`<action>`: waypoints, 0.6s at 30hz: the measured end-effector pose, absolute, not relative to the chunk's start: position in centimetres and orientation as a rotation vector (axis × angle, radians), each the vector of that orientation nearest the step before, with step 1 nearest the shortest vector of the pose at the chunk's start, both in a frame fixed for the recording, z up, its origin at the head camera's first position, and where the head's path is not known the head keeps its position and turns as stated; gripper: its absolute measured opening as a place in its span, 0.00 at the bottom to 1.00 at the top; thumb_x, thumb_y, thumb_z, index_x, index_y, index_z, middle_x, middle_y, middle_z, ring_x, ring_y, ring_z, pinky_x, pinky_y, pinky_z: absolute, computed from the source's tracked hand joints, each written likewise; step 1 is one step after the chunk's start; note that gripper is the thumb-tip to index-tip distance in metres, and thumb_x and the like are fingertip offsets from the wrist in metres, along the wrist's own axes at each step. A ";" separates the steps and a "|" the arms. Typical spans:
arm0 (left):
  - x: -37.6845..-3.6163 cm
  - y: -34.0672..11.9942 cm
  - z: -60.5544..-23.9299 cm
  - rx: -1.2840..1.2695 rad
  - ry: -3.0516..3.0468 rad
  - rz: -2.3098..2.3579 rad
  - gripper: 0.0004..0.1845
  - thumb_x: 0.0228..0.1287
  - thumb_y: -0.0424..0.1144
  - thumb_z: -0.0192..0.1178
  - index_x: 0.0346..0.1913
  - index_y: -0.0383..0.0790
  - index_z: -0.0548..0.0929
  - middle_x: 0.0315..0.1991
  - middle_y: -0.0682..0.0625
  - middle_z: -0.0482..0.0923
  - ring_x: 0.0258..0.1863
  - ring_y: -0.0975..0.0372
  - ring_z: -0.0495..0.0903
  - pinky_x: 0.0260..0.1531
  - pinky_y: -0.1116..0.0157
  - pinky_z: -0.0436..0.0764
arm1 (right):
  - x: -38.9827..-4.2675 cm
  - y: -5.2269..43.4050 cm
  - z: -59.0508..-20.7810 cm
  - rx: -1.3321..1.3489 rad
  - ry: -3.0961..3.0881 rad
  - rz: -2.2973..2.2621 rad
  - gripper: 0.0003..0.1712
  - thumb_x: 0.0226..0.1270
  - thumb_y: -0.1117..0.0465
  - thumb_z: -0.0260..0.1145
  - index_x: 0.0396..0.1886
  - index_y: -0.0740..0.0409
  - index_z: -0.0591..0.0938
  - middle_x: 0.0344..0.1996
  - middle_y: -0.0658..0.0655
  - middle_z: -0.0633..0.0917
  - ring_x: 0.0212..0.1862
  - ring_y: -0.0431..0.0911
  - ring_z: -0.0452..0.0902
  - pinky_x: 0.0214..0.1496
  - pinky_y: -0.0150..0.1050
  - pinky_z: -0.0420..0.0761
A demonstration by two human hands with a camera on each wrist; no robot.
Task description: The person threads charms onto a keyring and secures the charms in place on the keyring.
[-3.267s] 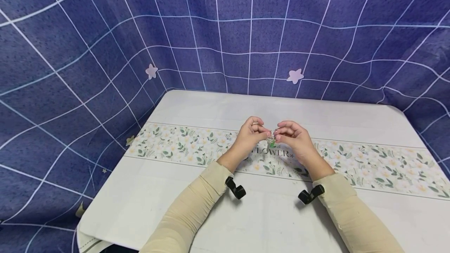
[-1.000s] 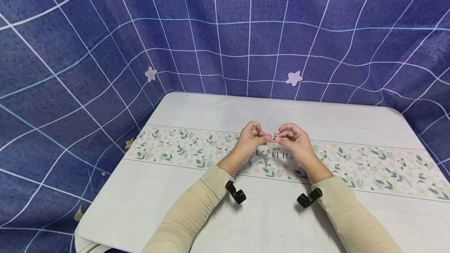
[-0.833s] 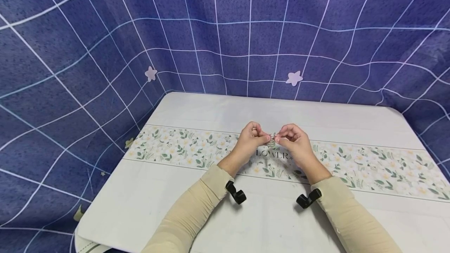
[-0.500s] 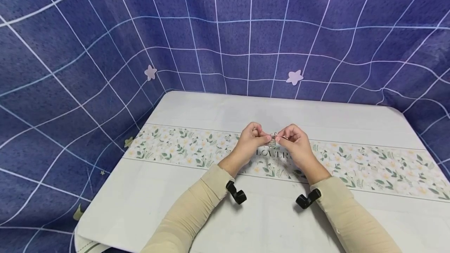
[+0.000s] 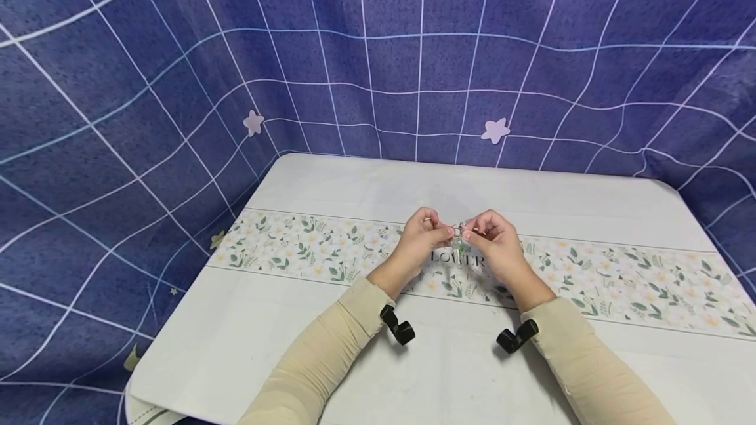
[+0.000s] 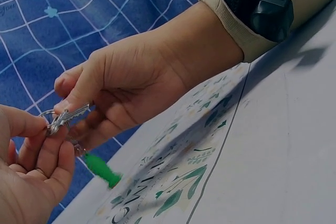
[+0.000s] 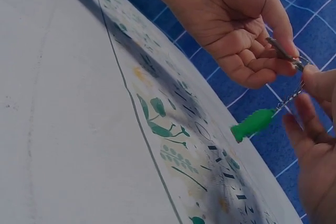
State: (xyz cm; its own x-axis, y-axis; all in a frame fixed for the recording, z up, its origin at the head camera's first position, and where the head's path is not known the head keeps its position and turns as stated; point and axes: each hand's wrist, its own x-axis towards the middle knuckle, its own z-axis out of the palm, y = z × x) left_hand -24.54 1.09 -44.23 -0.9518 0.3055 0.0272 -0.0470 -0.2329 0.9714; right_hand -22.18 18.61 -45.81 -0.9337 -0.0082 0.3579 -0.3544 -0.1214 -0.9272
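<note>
Above the middle of the table, my left hand (image 5: 416, 241) and right hand (image 5: 496, 241) meet fingertip to fingertip at a key ring (image 7: 303, 66) with metal keys (image 6: 62, 121). In the left wrist view, my left hand (image 6: 34, 163) pinches the ring and keys from the left. The thumb and fingers of my right hand (image 6: 142, 74) pinch from the other side, one key sticking out below that thumb. A green fish-shaped pendant (image 7: 254, 123) dangles from the ring on a short chain (image 7: 289, 99). Fingertips partly hide the ring and keys.
A white table (image 5: 354, 359) carries a floral strip (image 5: 331, 248) with dark lettering (image 5: 457, 258). Blue gridded curtains (image 5: 378, 58) stand behind and to the left. A black wrist camera (image 5: 397, 325) hangs at the left sleeve, another wrist camera (image 5: 517, 336) at the right.
Both hands stay almost in place. The keys between the fingertips have shifted in angle, and some green of the pendant shows below them again after being hidden half a second ago.
</note>
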 end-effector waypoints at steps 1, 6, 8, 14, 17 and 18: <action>-24.5 1.1 -44.2 0.303 1.786 2.283 0.16 0.64 0.20 0.59 0.37 0.42 0.65 0.31 0.48 0.78 0.33 0.62 0.83 0.40 0.65 0.84 | -22.2 18.6 -45.8 0.405 -1.921 2.148 0.18 0.63 0.81 0.64 0.30 0.73 0.61 0.33 0.48 0.85 0.42 0.40 0.82 0.42 0.29 0.81; -24.5 1.2 -44.3 0.292 1.790 2.287 0.16 0.64 0.20 0.58 0.37 0.42 0.65 0.30 0.48 0.78 0.32 0.63 0.82 0.39 0.65 0.84 | -22.2 18.7 -45.8 0.400 -1.959 2.144 0.18 0.64 0.81 0.64 0.30 0.74 0.61 0.33 0.48 0.86 0.44 0.40 0.84 0.43 0.30 0.82; -24.5 1.2 -44.3 0.286 1.794 2.288 0.16 0.64 0.20 0.59 0.37 0.42 0.65 0.29 0.49 0.77 0.31 0.63 0.82 0.38 0.66 0.84 | -22.2 18.8 -45.8 0.399 -1.966 2.144 0.18 0.64 0.80 0.64 0.30 0.75 0.60 0.33 0.48 0.86 0.44 0.40 0.85 0.44 0.30 0.82; -24.5 1.3 -44.3 0.249 1.799 2.292 0.16 0.63 0.21 0.60 0.37 0.42 0.65 0.29 0.49 0.77 0.30 0.62 0.81 0.36 0.67 0.83 | -22.3 18.7 -45.9 0.414 -1.925 2.171 0.19 0.63 0.81 0.64 0.28 0.74 0.59 0.33 0.48 0.87 0.45 0.41 0.86 0.46 0.32 0.84; -24.5 1.3 -44.3 0.234 1.795 2.286 0.16 0.64 0.21 0.60 0.37 0.42 0.65 0.29 0.49 0.78 0.29 0.62 0.81 0.35 0.67 0.83 | -22.3 18.6 -46.0 0.436 -1.895 2.189 0.20 0.62 0.82 0.63 0.27 0.74 0.59 0.32 0.49 0.87 0.44 0.42 0.86 0.46 0.32 0.84; -24.5 1.3 -44.3 0.232 1.782 2.288 0.16 0.64 0.21 0.60 0.37 0.42 0.65 0.29 0.49 0.78 0.29 0.62 0.82 0.36 0.67 0.84 | -22.3 18.6 -46.0 0.445 -1.886 2.194 0.20 0.62 0.82 0.63 0.27 0.73 0.58 0.31 0.49 0.87 0.45 0.42 0.86 0.46 0.32 0.84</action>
